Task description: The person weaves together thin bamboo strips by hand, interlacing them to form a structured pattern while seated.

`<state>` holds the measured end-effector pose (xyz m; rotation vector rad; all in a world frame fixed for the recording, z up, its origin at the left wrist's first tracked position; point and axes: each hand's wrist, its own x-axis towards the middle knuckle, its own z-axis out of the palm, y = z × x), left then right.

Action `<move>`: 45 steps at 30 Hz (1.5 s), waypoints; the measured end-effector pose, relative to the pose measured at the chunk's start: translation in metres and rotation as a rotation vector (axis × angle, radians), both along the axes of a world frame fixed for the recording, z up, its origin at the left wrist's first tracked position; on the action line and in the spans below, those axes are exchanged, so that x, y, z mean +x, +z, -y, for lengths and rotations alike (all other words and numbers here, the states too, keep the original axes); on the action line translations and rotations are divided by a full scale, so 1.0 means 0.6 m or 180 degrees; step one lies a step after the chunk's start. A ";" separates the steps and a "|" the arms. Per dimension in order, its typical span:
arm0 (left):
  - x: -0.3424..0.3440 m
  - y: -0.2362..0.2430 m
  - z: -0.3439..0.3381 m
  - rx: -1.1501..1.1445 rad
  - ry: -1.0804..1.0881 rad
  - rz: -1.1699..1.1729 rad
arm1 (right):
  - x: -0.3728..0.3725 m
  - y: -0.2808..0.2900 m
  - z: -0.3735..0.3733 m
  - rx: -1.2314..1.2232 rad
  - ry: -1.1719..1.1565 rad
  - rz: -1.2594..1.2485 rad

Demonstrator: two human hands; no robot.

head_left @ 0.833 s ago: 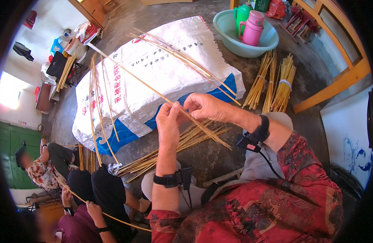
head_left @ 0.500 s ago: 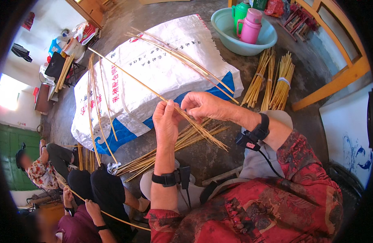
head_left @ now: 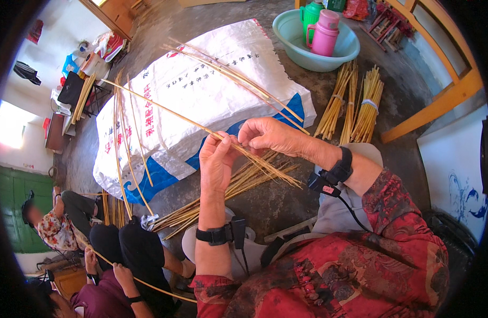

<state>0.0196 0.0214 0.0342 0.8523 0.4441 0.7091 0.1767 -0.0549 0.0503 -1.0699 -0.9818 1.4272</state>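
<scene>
From my end I see a white sack (head_left: 201, 98) spread mid-scene, a pale-blue basin (head_left: 315, 62) far right, the curled right hand (head_left: 270, 135), whose grip I cannot tell, just beside the left hand (head_left: 215, 159), which pinches a slender straw stalk (head_left: 172, 112) slanting from far left to near right.

We see a long, thin, tan stalk (head_left: 159, 106), matt and straw-like, smooth toward its far left end and rough with fibres at the near right. The broad white-and-blue sack (head_left: 276, 63) looks to us like creased woven plastic. On the right, the round pale-green basin (head_left: 302, 55) looks smooth plastic, the straight orange-brown frame (head_left: 440, 108) smooth wood; the grey floor (head_left: 212, 16) resembles concrete.
</scene>
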 end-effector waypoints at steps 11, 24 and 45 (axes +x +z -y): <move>0.006 -0.009 -0.003 0.0373 0.0099 -0.0241 | -0.005 0.004 0.007 0.0062 0.0050 0.0514; 0.010 -0.001 0.008 0.0734 0.0105 -0.0752 | -0.007 -0.005 0.007 -0.0133 0.0052 0.0891; -0.001 0.010 -0.001 0.0286 -0.0180 -0.0228 | 0.001 0.003 0.009 -0.0523 0.0257 -0.0068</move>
